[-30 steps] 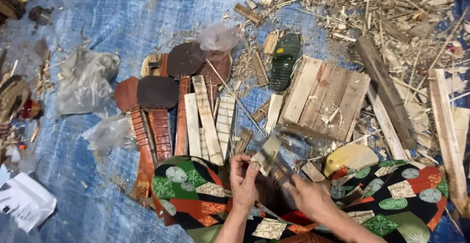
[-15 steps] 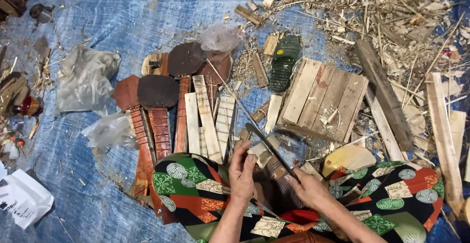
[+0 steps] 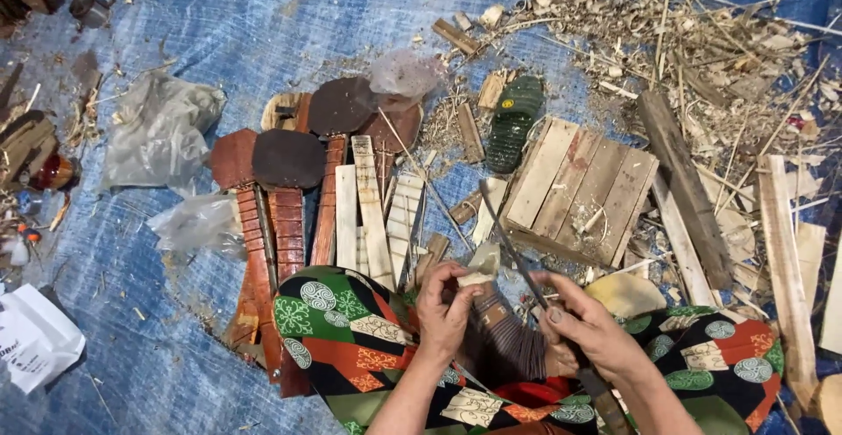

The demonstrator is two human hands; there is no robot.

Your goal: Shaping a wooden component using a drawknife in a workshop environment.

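Carving a small pale wood piece over our lap, near centre.

Our left hand (image 3: 447,308) is clenched around the small pale wooden piece (image 3: 481,267), which looks light, stiff and splintery, best gripped at its near end, clear of the edge. Our right hand (image 3: 586,330) is closed on the long dark narrow knife blade (image 3: 513,246), which crosses just right of the piece; contact unclear. The slatted wooden board (image 3: 583,185) lies beyond.

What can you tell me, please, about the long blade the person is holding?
The long blade is a thin, dark, narrow strip, seemingly metal, slanting up and left from the right hand, which grips its lower end. Its middle passes beside the small pale wood piece held by the left hand; its tip lies over the wooden pallet's edge.
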